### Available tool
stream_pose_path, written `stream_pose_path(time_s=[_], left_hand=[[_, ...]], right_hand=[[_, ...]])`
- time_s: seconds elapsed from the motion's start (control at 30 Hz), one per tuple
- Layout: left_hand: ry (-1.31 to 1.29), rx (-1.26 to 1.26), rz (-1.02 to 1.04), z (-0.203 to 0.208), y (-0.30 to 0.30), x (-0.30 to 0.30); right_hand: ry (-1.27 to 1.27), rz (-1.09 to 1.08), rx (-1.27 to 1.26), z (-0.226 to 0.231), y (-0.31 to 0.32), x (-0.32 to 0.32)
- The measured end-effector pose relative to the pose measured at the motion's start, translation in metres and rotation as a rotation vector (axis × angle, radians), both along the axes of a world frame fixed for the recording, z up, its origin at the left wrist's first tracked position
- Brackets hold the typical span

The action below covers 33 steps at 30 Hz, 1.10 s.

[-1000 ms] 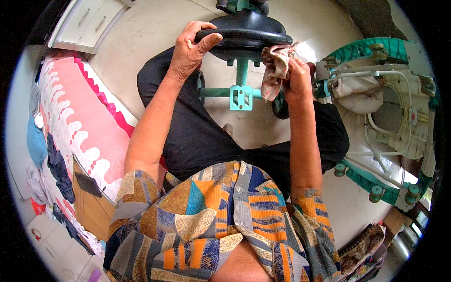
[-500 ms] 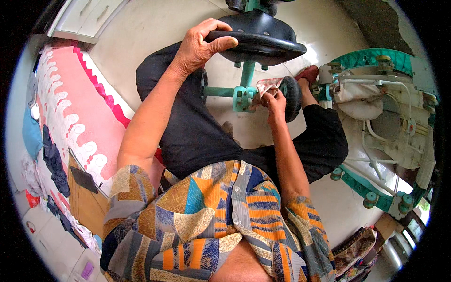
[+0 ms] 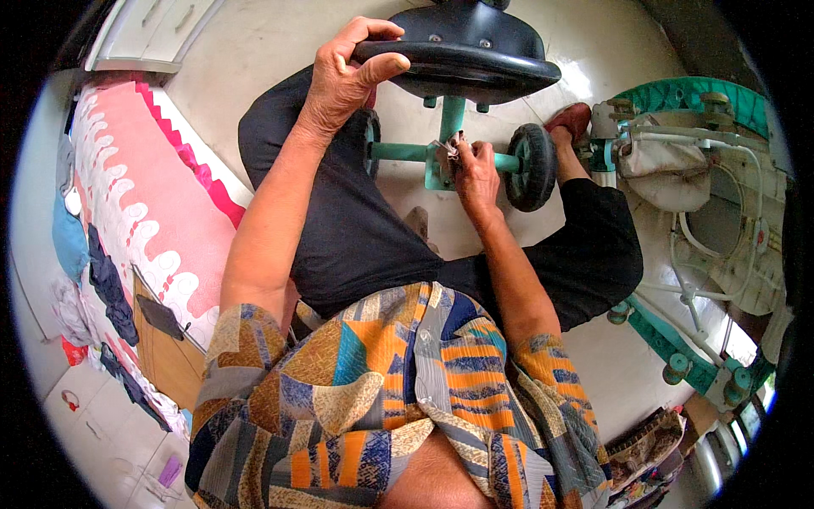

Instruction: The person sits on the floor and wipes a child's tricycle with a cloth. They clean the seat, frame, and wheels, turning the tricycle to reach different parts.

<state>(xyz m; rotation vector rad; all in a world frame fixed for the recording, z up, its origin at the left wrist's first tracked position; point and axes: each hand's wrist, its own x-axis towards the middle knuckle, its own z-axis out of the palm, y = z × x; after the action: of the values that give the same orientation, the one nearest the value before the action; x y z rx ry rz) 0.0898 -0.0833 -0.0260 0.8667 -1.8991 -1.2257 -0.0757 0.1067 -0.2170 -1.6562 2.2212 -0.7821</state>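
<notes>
Between my knees stands a child's tricycle with a teal frame and a black seat. My left hand grips the left end of the seat's edge, thumb on the near side and fingers over the far side. Down at the middle of the rear axle, my right hand pinches a cloth, bunched up and mostly hidden by the fingers, against the teal bracket. One black wheel is at the axle's right end; another wheel shows partly beside my left leg.
On the right lies a teal and white baby walker with small casters and a pale cloth seat. To the left is a bed with a pink cover. A white cabinet stands at the far left.
My right hand has moved left with the cloth, from beside the right wheel to the middle bracket. The tricycle seat sits slightly nearer the top of view; my left hand keeps its hold.
</notes>
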Motion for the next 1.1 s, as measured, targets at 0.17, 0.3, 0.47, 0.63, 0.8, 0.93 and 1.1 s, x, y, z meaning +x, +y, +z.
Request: stream_pose_path(time_s=[0.17, 0.3, 0.47, 0.63, 0.8, 0.93, 1.1], left_hand=[[-0.014, -0.024, 0.001, 0.000, 0.000, 0.001], [0.003, -0.086, 0.011, -0.002, 0.000, -0.002], [0.017, -0.076, 0.010, -0.003, 0.000, -0.002], [0.031, -0.072, 0.017, 0.000, 0.002, -0.002], [0.056, -0.150, 0.044, -0.008, -0.001, -0.003], [0.035, -0.055, 0.032, -0.002, 0.003, -0.003], [0.047, -0.070, 0.025, -0.001, 0.003, -0.003]], right_hand=[[0.145, 0.100, -0.029, -0.004, -0.011, -0.010], [0.206, 0.199, -0.060, -0.008, -0.008, -0.016], [0.185, 0.365, 0.043, -0.002, 0.027, -0.019], [0.087, 0.333, 0.168, 0.008, 0.031, -0.015], [0.014, 0.232, 0.107, 0.018, 0.003, -0.010], [0.020, 0.232, -0.001, 0.014, -0.025, 0.002], [0.080, 0.336, -0.024, 0.004, -0.012, 0.012]])
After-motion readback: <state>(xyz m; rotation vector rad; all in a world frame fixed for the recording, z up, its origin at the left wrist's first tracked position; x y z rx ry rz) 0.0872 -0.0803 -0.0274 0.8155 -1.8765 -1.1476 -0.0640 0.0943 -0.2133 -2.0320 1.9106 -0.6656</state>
